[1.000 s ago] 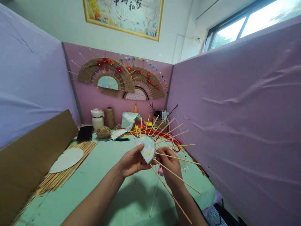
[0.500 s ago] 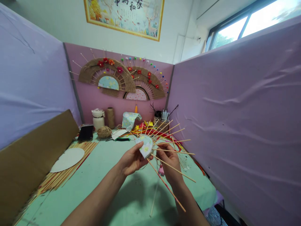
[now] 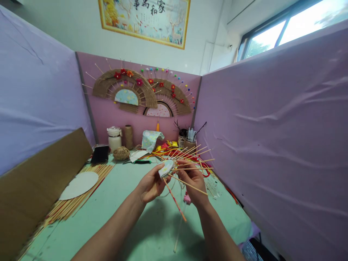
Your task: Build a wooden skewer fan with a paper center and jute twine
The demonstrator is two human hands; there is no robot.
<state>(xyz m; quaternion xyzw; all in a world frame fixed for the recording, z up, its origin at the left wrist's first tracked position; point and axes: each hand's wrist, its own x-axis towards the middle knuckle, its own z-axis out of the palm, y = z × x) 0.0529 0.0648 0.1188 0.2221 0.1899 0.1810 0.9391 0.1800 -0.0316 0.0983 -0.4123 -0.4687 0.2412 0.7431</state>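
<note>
My left hand [image 3: 151, 183] grips a half-round fan base [image 3: 166, 168] covered in pale floral cloth, thumb on its face. Thin wooden sticks [image 3: 191, 169] fan out from its curved edge towards the right, and one reddish stick [image 3: 175, 201] points down at the front. Close by the inner ends of the sticks, my right hand [image 3: 193, 181] is closed in a pinch on a thin cord [image 3: 174, 186], whose loops hang below the base. The fingers partly hide where the cord meets the sticks. Under my right hand lies a pink flower-like piece [image 3: 187, 198] with a pale stem.
Loose sticks and a white oval card [image 3: 81, 185] lie left beside a cardboard sheet [image 3: 40, 188]. Behind stand a twine ball [image 3: 121, 153], a white jar [image 3: 114, 138], a brown spool [image 3: 128, 137], pliers [image 3: 141, 162] and floral cloth [image 3: 151, 140]. Finished fans [image 3: 123, 83] hang on the pink panel.
The fan base has tilted, so its cloth face shows narrower and the sticks look shorter. My right hand has shifted slightly left, closer to the base.
</note>
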